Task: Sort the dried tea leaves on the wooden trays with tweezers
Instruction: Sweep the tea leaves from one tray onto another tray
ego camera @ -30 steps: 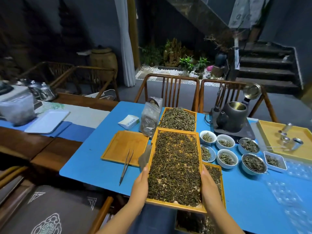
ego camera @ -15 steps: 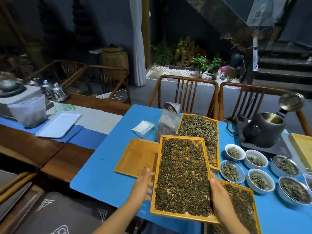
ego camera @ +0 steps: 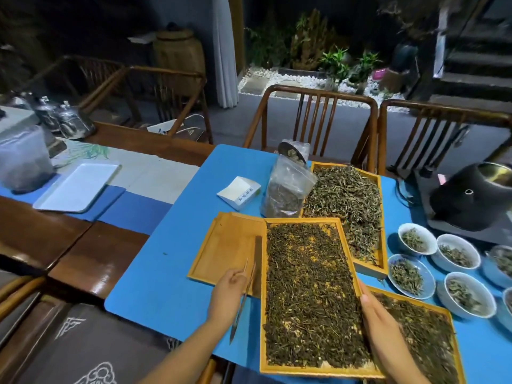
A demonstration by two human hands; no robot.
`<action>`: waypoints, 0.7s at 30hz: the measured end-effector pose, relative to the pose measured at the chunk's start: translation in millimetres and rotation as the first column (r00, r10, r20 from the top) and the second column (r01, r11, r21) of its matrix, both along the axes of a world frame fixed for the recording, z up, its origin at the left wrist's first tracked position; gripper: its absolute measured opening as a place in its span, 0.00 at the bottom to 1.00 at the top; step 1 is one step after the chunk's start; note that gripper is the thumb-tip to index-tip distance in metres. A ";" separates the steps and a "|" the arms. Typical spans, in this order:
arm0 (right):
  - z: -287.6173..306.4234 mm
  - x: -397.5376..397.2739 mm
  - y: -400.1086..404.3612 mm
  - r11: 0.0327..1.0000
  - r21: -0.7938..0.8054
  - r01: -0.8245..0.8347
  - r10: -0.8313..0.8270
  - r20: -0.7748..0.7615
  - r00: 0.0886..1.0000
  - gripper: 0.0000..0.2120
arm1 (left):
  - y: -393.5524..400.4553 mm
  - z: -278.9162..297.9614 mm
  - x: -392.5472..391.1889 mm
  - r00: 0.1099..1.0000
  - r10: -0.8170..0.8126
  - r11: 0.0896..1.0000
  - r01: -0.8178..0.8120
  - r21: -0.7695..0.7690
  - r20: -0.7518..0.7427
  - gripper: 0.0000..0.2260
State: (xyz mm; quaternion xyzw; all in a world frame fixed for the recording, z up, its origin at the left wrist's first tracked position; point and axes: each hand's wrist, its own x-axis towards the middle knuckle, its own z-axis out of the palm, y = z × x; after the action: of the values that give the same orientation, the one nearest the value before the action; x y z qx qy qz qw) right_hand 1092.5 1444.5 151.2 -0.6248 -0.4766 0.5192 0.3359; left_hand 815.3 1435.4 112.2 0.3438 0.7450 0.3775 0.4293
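Steel tweezers (ego camera: 243, 297) sit pinched in my left hand (ego camera: 227, 293), tips pointing back toward me at six o'clock, so I should turn them before picking. My right hand (ego camera: 381, 325) lies with straight fingers along the right rim of the wooden tray (ego camera: 302, 371) of dark tea leaves (ego camera: 310, 295) (it overlaps other trays, so steady it first). An empty tray (ego camera: 221, 248) waits at nine o'clock for rejects.
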 end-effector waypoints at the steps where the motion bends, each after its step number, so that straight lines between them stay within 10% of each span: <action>1: -2.2 -0.4 1.5 1.000 -0.007 -0.023 0.023 0.002 1.000 0.21 | 4.1 5.6 3.0 0.999 -0.022 0.998 0.024 0.060 -0.034 0.08; 5: -8.2 -2.6 7.6 0.997 -0.016 -0.081 0.080 -0.014 0.997 0.19 | 13.2 29.6 18.8 0.898 -0.336 0.894 0.399 0.203 -0.284 0.14; 13: -1.2 -5.5 21.6 0.986 -0.088 -0.140 0.131 -0.094 0.987 0.15 | 5.3 40.3 61.5 0.294 -0.740 0.405 0.913 -0.052 -0.605 0.29; 21: 0.2 -9.1 32.5 0.980 -0.071 -0.186 0.176 -0.129 0.976 0.17 | -0.3 30.5 71.0 0.202 -0.726 0.365 0.923 -0.120 -0.658 0.29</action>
State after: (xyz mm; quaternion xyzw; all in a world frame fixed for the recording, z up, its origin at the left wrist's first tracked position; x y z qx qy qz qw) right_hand 1083.4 1477.0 151.4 -0.5593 -0.4884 0.6040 0.2896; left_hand 886.3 1435.1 142.7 0.8532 0.4611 0.0562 0.2373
